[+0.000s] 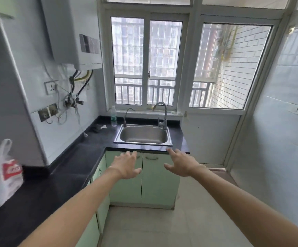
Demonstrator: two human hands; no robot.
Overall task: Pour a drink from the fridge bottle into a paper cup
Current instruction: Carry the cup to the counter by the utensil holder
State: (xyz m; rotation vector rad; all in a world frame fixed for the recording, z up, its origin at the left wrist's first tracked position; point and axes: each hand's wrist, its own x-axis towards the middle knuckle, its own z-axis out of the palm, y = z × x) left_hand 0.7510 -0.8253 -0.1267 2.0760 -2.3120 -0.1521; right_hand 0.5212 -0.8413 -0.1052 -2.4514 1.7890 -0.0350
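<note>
Here both hands — left hand (pixel 126 166), right hand (pixel 180 164) — reach forward, fingers spread, holding and touching nothing.

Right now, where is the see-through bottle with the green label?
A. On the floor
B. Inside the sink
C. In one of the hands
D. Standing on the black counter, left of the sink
D: the bottle stands upright on the black counter, just left of the sink, and the left hand and right hand hold nothing.
</note>
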